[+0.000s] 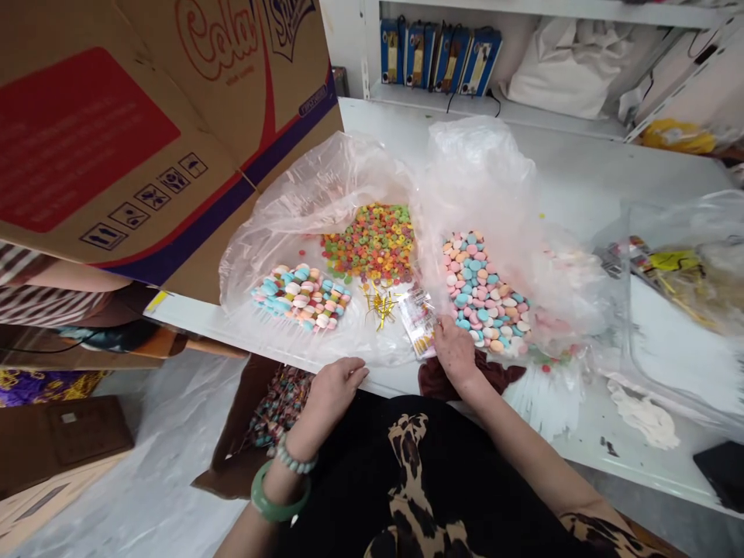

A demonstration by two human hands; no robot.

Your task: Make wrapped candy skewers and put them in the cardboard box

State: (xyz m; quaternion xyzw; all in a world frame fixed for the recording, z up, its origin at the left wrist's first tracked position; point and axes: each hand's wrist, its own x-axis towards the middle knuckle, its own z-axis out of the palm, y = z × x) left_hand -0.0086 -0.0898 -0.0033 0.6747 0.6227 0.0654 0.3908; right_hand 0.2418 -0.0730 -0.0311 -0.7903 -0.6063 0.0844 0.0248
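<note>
My left hand (335,385) hovers at the table's front edge, its fingers curled together and nothing visible in them. My right hand (456,350) has its fingers closed at the edge of some printed clear wrappers (417,319). Gold twist ties (381,308) lie just left of those. Skewers of pastel candies (299,297) are lined up on clear plastic at the left. Behind them is a heap of small colourful candy rings (372,242). Pastel round candies (485,298) spill from a clear bag beyond my right hand. Under my right wrist lies a dark brown cloth (442,378).
A large cardboard box (174,116) stands at the left. White sticks (546,395) and a crumpled white glove (642,415) lie to the right, near a clear plastic bin (631,325). Below the edge, an open carton (232,434) holds candy skewers. Another person's arm (75,275) shows far left.
</note>
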